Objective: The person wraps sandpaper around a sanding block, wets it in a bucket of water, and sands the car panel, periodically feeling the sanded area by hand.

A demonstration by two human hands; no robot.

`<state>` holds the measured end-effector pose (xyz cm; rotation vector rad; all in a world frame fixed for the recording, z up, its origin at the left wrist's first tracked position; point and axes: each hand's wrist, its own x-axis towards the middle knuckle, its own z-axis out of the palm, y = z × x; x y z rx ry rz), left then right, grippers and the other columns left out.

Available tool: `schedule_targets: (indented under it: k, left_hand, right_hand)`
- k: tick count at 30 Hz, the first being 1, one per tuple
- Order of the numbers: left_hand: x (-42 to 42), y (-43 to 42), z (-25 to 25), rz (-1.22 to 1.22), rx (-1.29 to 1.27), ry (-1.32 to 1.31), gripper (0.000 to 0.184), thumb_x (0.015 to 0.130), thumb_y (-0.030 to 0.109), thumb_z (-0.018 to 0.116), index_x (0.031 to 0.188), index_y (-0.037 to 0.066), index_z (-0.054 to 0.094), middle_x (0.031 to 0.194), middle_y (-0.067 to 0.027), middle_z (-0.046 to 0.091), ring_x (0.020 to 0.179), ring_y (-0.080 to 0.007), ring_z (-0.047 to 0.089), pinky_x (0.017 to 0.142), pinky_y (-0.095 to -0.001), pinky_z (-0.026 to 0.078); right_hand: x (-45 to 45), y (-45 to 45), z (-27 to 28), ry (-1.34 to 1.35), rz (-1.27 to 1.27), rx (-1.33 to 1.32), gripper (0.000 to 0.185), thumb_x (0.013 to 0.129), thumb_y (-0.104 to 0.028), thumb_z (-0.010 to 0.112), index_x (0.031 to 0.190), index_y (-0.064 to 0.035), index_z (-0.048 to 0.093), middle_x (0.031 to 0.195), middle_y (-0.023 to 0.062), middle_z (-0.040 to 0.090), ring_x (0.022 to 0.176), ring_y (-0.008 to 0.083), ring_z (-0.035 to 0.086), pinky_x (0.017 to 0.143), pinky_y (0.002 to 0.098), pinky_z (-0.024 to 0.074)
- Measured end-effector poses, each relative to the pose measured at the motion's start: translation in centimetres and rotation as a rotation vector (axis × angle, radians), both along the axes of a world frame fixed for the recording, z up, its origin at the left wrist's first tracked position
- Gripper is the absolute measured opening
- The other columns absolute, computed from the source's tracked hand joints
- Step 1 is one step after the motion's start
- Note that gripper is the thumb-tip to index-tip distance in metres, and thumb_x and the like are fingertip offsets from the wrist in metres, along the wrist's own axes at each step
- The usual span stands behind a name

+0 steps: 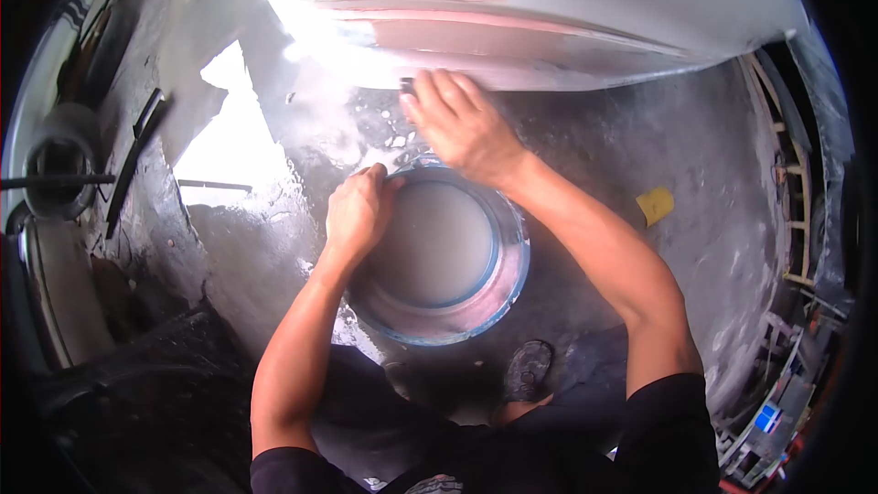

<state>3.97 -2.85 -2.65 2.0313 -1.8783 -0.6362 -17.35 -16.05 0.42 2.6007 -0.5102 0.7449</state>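
In front of me is a car body panel point(585, 0), pale grey with pinkish patches and a crease running across it. My right hand point(465, 126) is at its lower edge, fingers bent together over a small dark piece point(407, 85), mostly hidden and too small to name. Below stands a round basin point(514, 261) with blue edges and pinkish-white stains, holding cloudy whitish water point(434, 242). At its left rim my left hand point(358, 209) is closed, its fingers curled over the edge.
A yellow piece point(655, 206) lies on the grey floor to the right. Black strips point(135, 160) and a tire point(64, 160) are at the left. A frame-like rack point(794, 210) and cluttered items point(768, 416) line the right side. My shoe point(529, 370) is below the basin.
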Motion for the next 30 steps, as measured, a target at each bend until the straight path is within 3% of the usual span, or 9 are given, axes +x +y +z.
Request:
schedule_targets:
  k: [3, 5, 12, 17, 19, 21, 23, 28, 30]
  left_hand:
    - [0.2, 0.1, -0.2, -0.005, 0.030, 0.014, 0.032, 0.109, 0.031, 0.070, 0.099, 0.000, 0.069, 0.100, -0.0244, 0.077, 0.096, -0.0497, 0.075, 0.084, -0.0592, 0.058]
    - [0.2, 0.2, -0.5, 0.016, 0.008, 0.033, 0.033, 0.109, 0.031, 0.070, 0.098, -0.001, 0.068, 0.099, -0.0271, 0.075, 0.095, -0.0520, 0.073, 0.083, -0.0602, 0.055]
    - [0.1, -0.1, -0.5, 0.017, 0.005, 0.027, 0.034, 0.108, 0.031, 0.070, 0.098, -0.001, 0.069, 0.099, -0.0280, 0.076, 0.095, -0.0523, 0.073, 0.083, -0.0604, 0.055]
    - [0.1, 0.0, -0.4, 0.032, -0.002, 0.050, 0.036, 0.109, 0.031, 0.070, 0.097, -0.002, 0.068, 0.098, -0.0287, 0.075, 0.094, -0.0531, 0.072, 0.082, -0.0607, 0.054]
    - [0.1, 0.2, -0.3, 0.036, -0.021, 0.042, 0.036, 0.109, 0.031, 0.069, 0.096, -0.002, 0.066, 0.097, -0.0295, 0.074, 0.094, -0.0541, 0.071, 0.081, -0.0610, 0.053]
    - [0.0, -0.2, 0.1, 0.022, 0.070, -0.010, 0.032, 0.109, 0.031, 0.070, 0.099, 0.000, 0.067, 0.102, -0.0243, 0.076, 0.097, -0.0491, 0.075, 0.084, -0.0579, 0.058]
    - [0.2, 0.1, -0.1, -0.002, 0.050, -0.018, 0.032, 0.109, 0.031, 0.070, 0.099, 0.000, 0.067, 0.102, -0.0243, 0.076, 0.096, -0.0489, 0.075, 0.084, -0.0577, 0.058]
    - [0.4, 0.0, -0.1, 0.009, 0.044, 0.021, 0.032, 0.109, 0.030, 0.070, 0.098, 0.000, 0.067, 0.101, -0.0245, 0.077, 0.095, -0.0489, 0.075, 0.084, -0.0574, 0.059]
    - [0.0, 0.1, 0.0, 0.041, 0.013, 0.043, 0.037, 0.109, 0.032, 0.070, 0.095, -0.002, 0.066, 0.095, -0.0295, 0.074, 0.094, -0.0544, 0.071, 0.081, -0.0622, 0.053]
  right_hand:
    - [-4.3, -1.2, 0.0, 0.061, 0.079, -0.010, 0.038, 0.100, -0.016, 0.069, 0.134, -0.0007, 0.076, 0.143, 0.0232, 0.070, 0.132, 0.0376, 0.067, 0.116, 0.0513, 0.0550]
    - [-8.9, -2.0, 0.3, 0.038, -0.011, -0.048, 0.042, 0.101, -0.018, 0.070, 0.138, 0.0009, 0.075, 0.142, 0.0225, 0.070, 0.133, 0.0381, 0.066, 0.118, 0.0504, 0.0542]
    - [0.6, -1.0, -1.1, 0.013, -0.009, -0.085, 0.037, 0.102, -0.016, 0.068, 0.135, -0.0005, 0.076, 0.141, 0.0223, 0.072, 0.133, 0.0386, 0.067, 0.118, 0.0512, 0.0539]
    - [-8.5, -1.4, 1.0, 0.011, -0.031, -0.038, 0.037, 0.100, -0.013, 0.073, 0.135, -0.0009, 0.076, 0.138, 0.0227, 0.072, 0.129, 0.0366, 0.068, 0.113, 0.0516, 0.0564]
    - [-6.2, -0.8, -0.2, -0.020, -0.044, -0.036, 0.037, 0.099, -0.012, 0.073, 0.135, -0.0011, 0.076, 0.138, 0.0231, 0.072, 0.127, 0.0372, 0.069, 0.112, 0.0514, 0.0567]
    - [-1.8, -0.2, -0.6, -0.101, -0.024, 0.027, 0.039, 0.098, -0.013, 0.073, 0.134, 0.0001, 0.076, 0.138, 0.0246, 0.071, 0.123, 0.0390, 0.069, 0.110, 0.0513, 0.0573]
    - [2.3, 0.2, -0.7, 0.020, 0.011, -0.063, 0.040, 0.097, -0.014, 0.073, 0.134, -0.0001, 0.076, 0.138, 0.0247, 0.071, 0.123, 0.0394, 0.069, 0.111, 0.0515, 0.0568]
    - [-7.5, -1.1, 0.1, 0.021, 0.015, -0.021, 0.040, 0.098, -0.015, 0.071, 0.135, 0.0007, 0.076, 0.139, 0.0255, 0.070, 0.125, 0.0396, 0.068, 0.114, 0.0518, 0.0550]
    - [-7.2, -1.1, 0.0, 0.008, -0.019, -0.035, 0.041, 0.098, -0.015, 0.070, 0.135, 0.0007, 0.076, 0.139, 0.0257, 0.070, 0.126, 0.0394, 0.068, 0.115, 0.0516, 0.0543]
